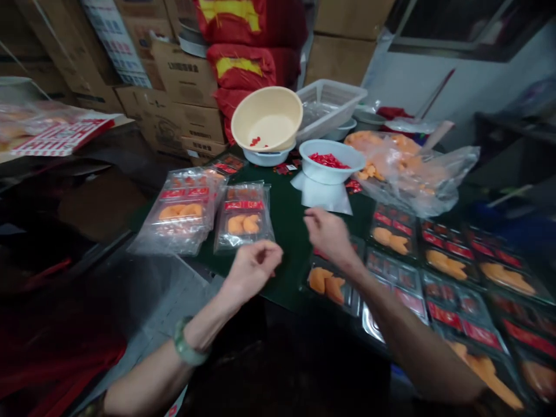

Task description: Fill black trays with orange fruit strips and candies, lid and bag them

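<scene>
Nearest the camera are the person's bare forearms, the left one [152, 370] wearing a pale green, ring-shaped bangle [187, 341]. Beneath the hands spreads a dark green tabletop [284, 214], with stacked brown cardboard cartons [195, 124] and piled red fabric bundles with yellow patches [282, 26] behind it. At the back stand a round, cream-coloured plastic basin [284, 110], tilted with a few red bits inside, and a rectangular, translucent white plastic bin [343, 88]. To their right slumps a clear plastic bag of orange pieces [434, 185]. A round, pale blue plastic bowl [325, 175] holds small red packets [328, 160].

Dark rectangular plastic trays with orange pieces and red packets [393, 234] lie in rows at the right; another such tray [319, 281] sits partly behind the right forearm. At the left are two stacks of similar trays in clear plastic sleeves, an outer stack [182, 211] and an inner stack [243, 223].

The left hand [254, 269] is loosely curled at the inner stack's near edge; contact cannot be told. The right hand [329, 236] has bent fingers, below the bowl in view. Blur hides whether either hand grips anything.
</scene>
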Demonstrator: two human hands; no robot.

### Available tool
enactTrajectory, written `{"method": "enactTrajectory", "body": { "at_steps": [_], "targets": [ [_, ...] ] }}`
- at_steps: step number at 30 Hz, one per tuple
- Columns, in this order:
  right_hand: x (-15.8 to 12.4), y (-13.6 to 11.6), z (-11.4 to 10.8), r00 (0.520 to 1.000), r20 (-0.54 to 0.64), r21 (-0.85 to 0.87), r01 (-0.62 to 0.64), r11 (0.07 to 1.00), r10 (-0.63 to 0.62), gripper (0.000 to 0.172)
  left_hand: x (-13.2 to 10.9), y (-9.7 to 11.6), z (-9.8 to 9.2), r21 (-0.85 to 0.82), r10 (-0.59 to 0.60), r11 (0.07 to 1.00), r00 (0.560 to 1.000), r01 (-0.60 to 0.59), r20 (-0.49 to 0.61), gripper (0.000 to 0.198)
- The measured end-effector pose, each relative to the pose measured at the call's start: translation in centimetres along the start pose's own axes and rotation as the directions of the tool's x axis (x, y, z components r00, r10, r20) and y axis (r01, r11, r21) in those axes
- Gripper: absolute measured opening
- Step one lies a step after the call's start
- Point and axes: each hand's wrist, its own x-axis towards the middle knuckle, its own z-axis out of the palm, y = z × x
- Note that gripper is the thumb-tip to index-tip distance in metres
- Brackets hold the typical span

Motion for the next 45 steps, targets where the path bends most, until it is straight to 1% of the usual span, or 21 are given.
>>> {"method": "enactTrajectory", "body": {
  "at_steps": [2,4,6,7,10,16,18,19,20,21,22,24,28,33,36,38,40,41,43,44,45],
  "targets": [
    [-1.6,4.6,-1.5,0.987,0.009,-0.075,-0.162,0.984,0.164,0.032,1.4,-0.5,3.0,0.275,0.166,0.940,0.975,-0.201,0.144,0.017],
    [-3.5,7.9,-2.2,0.958,0.086,-0.197,-0.251,0.948,0.272,0.031,2.8,-1.2,6.1,0.486,0.252,0.775,0.902,-0.405,0.351,0.027],
    [-5.3,9.4,-2.2,0.915,0.190,-0.315,-0.286,0.905,0.355,0.032,3.9,-1.9,8.4,0.597,0.228,0.585,0.818,-0.549,0.528,0.034],
    [-6.0,9.5,-2.1,0.895,0.231,-0.355,-0.288,0.889,0.382,0.032,4.3,-2.2,9.2,0.633,0.196,0.511,0.795,-0.582,0.574,0.036],
    [-7.0,8.3,-1.2,0.884,0.266,-0.403,-0.260,0.877,0.384,0.030,4.8,-2.5,9.8,0.705,0.126,0.404,0.798,-0.584,0.589,0.037],
    [-6.8,5.4,0.6,0.930,0.270,-0.376,-0.138,0.916,0.251,0.026,3.9,-2.9,7.6,0.750,0.134,0.415,0.850,-0.515,0.510,0.038],
    [-6.7,5.0,1.3,0.933,0.244,-0.284,-0.194,0.939,0.266,0.028,3.4,-3.2,7.0,0.752,0.139,0.434,0.861,-0.497,0.489,0.038],
    [-6.6,4.9,1.7,0.928,0.213,-0.131,-0.282,0.950,0.305,0.030,3.1,-3.5,6.7,0.754,0.143,0.445,0.869,-0.483,0.473,0.038],
    [-6.5,4.8,2.1,0.910,0.189,0.092,-0.389,0.916,0.368,0.032,2.8,-3.8,6.4,0.760,0.148,0.455,0.881,-0.464,0.449,0.038],
    [-6.3,4.7,2.6,0.879,0.185,0.335,-0.478,0.812,0.440,0.036,2.5,-4.1,6.2,0.768,0.155,0.465,0.894,-0.441,0.420,0.039],
    [-6.1,4.7,3.1,0.839,0.208,0.538,-0.527,0.658,0.502,0.039,2.2,-4.4,5.9,0.776,0.162,0.473,0.907,-0.418,0.390,0.039],
    [-5.7,4.6,3.9,0.781,0.289,0.731,-0.553,0.399,0.554,0.034,1.7,-5.0,5.4,0.780,0.184,0.489,0.920,-0.392,0.347,0.041],
    [-5.2,4.0,4.5,0.750,0.418,0.779,-0.586,0.223,0.513,0.008,1.1,-5.8,5.1,0.753,0.238,0.521,0.916,-0.401,0.323,0.041],
    [-5.3,2.8,4.0,0.761,0.482,0.820,-0.567,0.083,0.435,0.010,0.7,-6.4,4.9,0.741,0.288,0.525,0.907,-0.419,0.308,0.041],
    [-5.1,3.1,3.4,0.749,0.528,0.811,-0.585,0.024,0.399,0.014,1.0,-5.1,4.1,0.746,0.266,0.485,0.890,-0.456,0.370,0.040],
    [-5.0,4.1,2.3,0.751,0.526,0.819,-0.573,-0.002,0.398,0.016,2.5,-2.9,3.8,0.759,0.249,0.438,0.876,-0.482,0.413,0.035],
    [-5.2,5.5,0.6,0.763,0.508,0.836,-0.549,-0.015,0.399,0.016,5.4,0.0,4.4,0.798,0.272,0.362,0.874,-0.481,0.403,0.030],
    [-5.5,6.3,-0.4,0.768,0.499,0.842,-0.539,-0.018,0.401,0.016,7.3,1.3,5.1,0.823,0.292,0.306,0.870,-0.478,0.397,0.030],
    [-6.6,7.9,-2.3,0.771,0.491,0.849,-0.529,-0.021,0.405,0.017,11.6,2.8,7.3,0.857,0.245,0.153,0.859,-0.493,0.450,0.026],
    [-7.4,8.7,-3.1,0.771,0.489,0.850,-0.526,-0.025,0.408,0.019,13.8,3.0,8.7,0.852,0.197,0.078,0.846,-0.517,0.495,0.024],
    [-8.3,9.4,-3.8,0.773,0.487,0.853,-0.521,-0.030,0.407,0.022,15.8,2.7,10.0,0.837,0.172,0.058,0.831,-0.544,0.528,0.022]
  ]
}}
